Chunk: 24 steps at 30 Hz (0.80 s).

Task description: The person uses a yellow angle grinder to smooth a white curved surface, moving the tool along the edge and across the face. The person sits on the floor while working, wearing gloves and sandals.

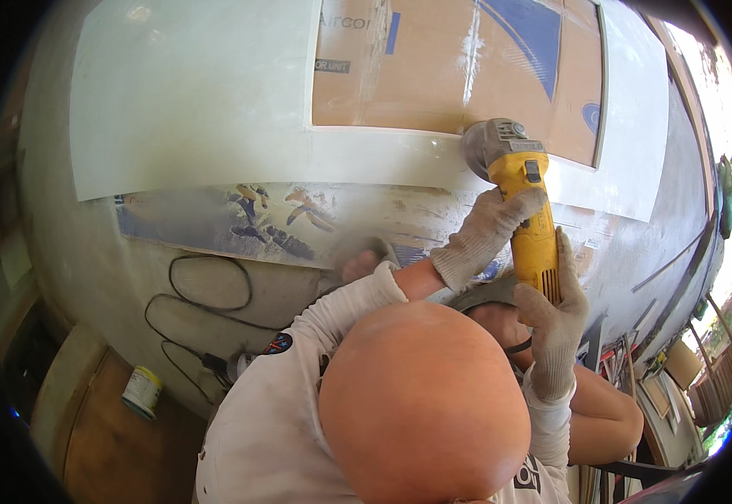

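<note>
Head view: the head-worn fisheye camera faces steeply downward at near range, angle grinder (538, 231) right of centre.

I see the grinder (533, 227) at the cardboard's (433, 80) near edge, where the sheet (189, 92) frames it; the cable (251, 291) lies left, the can (141, 391) farther left and nearer.

1. we cannot see the underside of the grey disc (472, 151), near the cardboard's lower edge.
2. our view's top cuts off the cardboard (433, 88).
3. the grinder (535, 233) hides some left hand (482, 237) fingers.
</note>
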### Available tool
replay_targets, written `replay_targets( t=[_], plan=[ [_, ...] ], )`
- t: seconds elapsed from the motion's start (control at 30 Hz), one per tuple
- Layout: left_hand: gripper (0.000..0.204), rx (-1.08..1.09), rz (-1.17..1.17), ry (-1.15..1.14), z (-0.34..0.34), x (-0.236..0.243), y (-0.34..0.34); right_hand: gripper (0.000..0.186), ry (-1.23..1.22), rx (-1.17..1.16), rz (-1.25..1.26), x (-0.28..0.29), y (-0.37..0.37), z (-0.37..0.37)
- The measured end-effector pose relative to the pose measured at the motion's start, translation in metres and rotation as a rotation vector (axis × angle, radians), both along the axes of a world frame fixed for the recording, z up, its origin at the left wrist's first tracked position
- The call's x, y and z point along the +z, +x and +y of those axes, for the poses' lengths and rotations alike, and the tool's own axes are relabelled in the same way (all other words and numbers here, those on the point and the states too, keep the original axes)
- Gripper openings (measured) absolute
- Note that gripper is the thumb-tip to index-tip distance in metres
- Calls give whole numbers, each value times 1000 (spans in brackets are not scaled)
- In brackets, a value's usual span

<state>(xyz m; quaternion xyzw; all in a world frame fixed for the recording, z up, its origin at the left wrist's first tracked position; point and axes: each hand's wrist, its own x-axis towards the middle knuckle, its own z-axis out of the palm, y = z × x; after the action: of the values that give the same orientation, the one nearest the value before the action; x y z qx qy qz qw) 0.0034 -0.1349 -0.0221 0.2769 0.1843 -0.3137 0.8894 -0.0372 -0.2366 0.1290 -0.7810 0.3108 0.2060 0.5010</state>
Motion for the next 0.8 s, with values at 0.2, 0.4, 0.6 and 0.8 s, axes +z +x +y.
replay_targets(
  t=[0.2,0.4,0.6,0.8],
  plan=[
    [62,-13,-139,53,8,10,-5,96,1,-4,33,15,-7,18],
    [61,25,-214,91,29,21,-7,94,38,275,135,30,-1,14],
    [51,38,-241,88,50,36,0,93,-496,984,353,119,28,-68],
    [52,27,-379,252,99,56,32,102,-971,897,142,148,87,-153]
  ],
)
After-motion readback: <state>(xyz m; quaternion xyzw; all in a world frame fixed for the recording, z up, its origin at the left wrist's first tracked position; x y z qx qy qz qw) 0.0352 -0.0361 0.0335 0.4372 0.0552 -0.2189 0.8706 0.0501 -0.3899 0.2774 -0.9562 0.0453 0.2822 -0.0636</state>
